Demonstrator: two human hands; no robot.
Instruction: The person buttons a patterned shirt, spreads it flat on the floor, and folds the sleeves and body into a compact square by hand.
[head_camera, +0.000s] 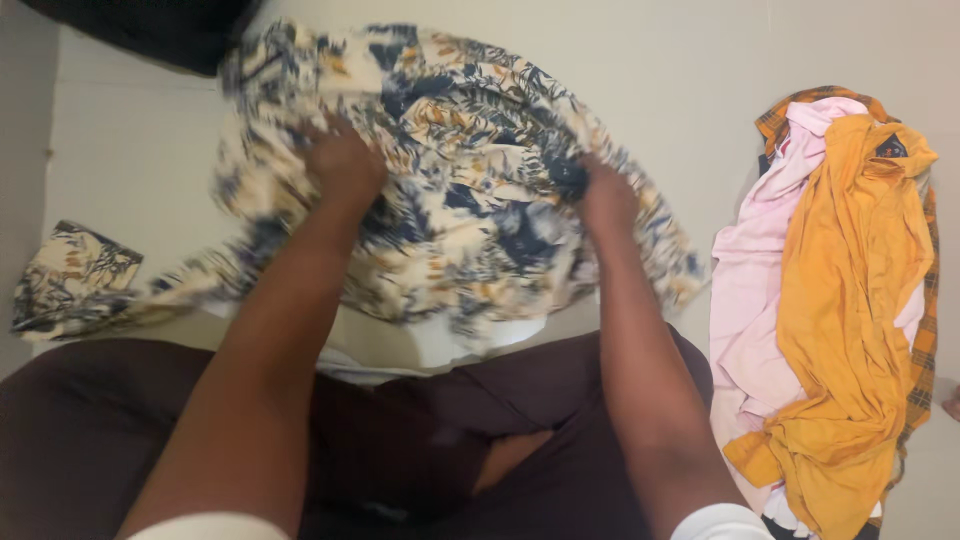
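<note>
Both bare forearms reach up from the bottom edge toward the middle of the frame, a white sleeve cuff showing at each lower end. The left hand sits upper left of centre, knuckles up, fingers curled and closed in a grip. The right hand lies right of centre, slightly lower, fingers likewise bent and clenched. The hands are well apart, and both look a little blurred.
</note>
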